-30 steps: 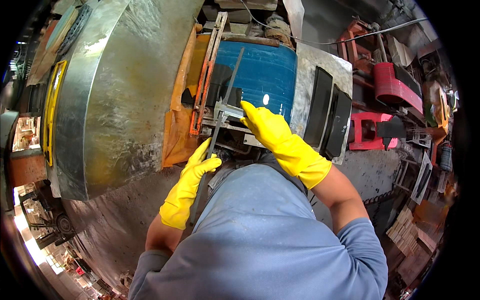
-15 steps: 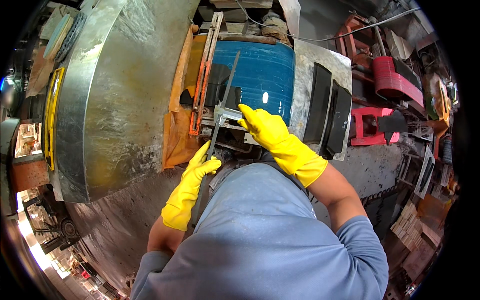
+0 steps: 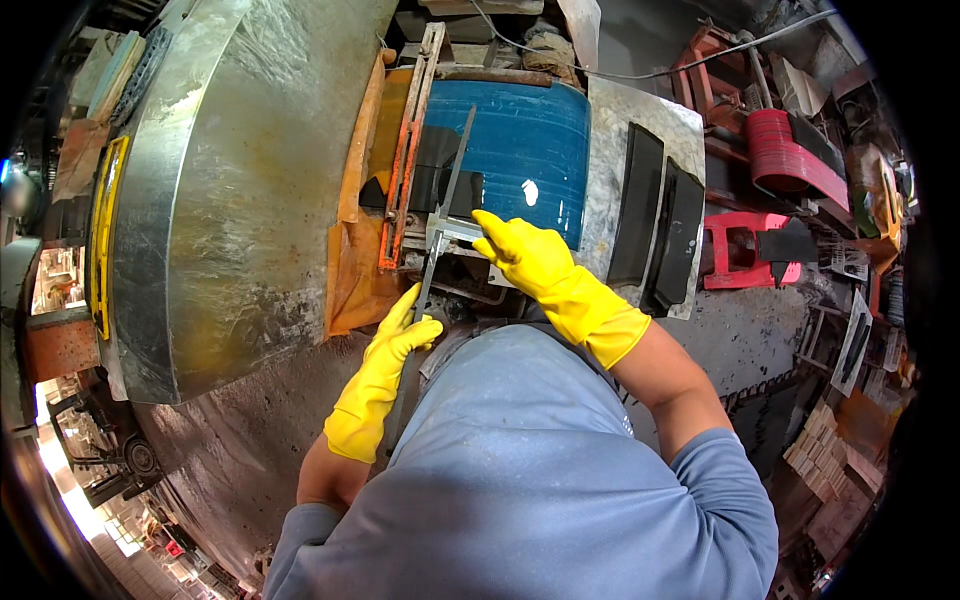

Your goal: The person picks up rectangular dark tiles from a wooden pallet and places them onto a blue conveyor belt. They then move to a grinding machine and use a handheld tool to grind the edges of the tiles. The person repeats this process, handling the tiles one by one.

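Both my hands wear yellow rubber gloves. My left hand (image 3: 385,355) is closed round the lower part of a long, thin grey strip (image 3: 429,275), with the index finger stretched along it. Farther up, the strip meets a silvery metal crosspiece (image 3: 455,229) and a narrow grey length (image 3: 461,160) continues over a wet blue belt (image 3: 525,150). At the crosspiece's right end, my right hand (image 3: 525,258) has its fingers bent and pressed against the metal. Dark flat pieces (image 3: 432,185) lie at the belt's left side, partly behind the strip.
An orange-red slotted metal bar (image 3: 405,150) runs along the belt's left side, beside a big metal housing (image 3: 260,190). On the right, a pale slab (image 3: 598,195) carries dark flat plates (image 3: 637,205). A pink-red plastic stool (image 3: 735,250) stands farther right, with a dark piece on it.
My right hand has shifted very slightly to the left along with the crosspiece. My left hand keeps its hold, almost unmoved.
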Demonstrator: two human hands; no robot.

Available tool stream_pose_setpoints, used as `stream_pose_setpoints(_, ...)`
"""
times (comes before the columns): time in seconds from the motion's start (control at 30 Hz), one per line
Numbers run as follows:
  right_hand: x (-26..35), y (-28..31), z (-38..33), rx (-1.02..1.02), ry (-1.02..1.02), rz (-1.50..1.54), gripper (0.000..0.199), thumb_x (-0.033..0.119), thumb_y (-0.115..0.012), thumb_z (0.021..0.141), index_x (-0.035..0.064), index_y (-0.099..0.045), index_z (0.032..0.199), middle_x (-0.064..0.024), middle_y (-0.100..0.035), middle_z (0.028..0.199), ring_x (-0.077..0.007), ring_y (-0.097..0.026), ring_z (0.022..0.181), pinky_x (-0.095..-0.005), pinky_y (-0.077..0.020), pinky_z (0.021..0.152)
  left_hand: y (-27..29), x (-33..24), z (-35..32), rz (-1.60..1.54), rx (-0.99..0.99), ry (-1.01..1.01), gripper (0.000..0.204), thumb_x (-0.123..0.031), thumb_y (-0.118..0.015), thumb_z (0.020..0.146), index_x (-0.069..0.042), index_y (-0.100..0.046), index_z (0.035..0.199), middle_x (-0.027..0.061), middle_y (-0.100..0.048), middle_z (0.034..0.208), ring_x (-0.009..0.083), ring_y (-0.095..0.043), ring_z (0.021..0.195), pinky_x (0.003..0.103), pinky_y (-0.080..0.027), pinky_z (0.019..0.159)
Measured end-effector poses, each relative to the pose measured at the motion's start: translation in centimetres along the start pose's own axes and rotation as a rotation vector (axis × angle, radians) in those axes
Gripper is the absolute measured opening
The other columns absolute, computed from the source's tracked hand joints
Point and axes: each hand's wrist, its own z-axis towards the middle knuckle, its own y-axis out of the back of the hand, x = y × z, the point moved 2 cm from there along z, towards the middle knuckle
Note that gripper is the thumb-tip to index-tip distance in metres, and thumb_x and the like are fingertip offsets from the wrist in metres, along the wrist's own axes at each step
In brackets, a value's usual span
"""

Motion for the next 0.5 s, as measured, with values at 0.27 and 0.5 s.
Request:
stream_pose_setpoints(0.27,0.2,0.1,0.1,0.07,-0.074,0.001,0.042,0.032,-0.073,0.101,0.0178,-0.065,0.141,-0.0142,-0.072,0.09,-0.0366,-0.071,0.079,-0.0443,-0.0575,0.069,0.3,0.3,0.4,-0.013,0.022,0.01,0.082,-0.013,-0.082,0.089,-0.009,-0.046,0.163,0.0037,-0.066,0.117,0.0127,-0.063,0.098,0.027,-0.051,0.09)
stream_pose_setpoints(0.5,0.0,1.5,1.4,-0.055,-0.266,0.382,0.04,0.032,-0.074,0.101,0.0143,-0.07,0.136,-0.016,-0.075,0.116,-0.0355,-0.072,0.106,-0.0407,-0.0577,0.092,3.1,1.7,3.4,0.001,0.097,-0.047,0.084,-0.014,-0.082,0.089,-0.009,-0.044,0.164,0.0082,-0.064,0.123,0.0158,-0.067,0.101,0.03,-0.056,0.09)
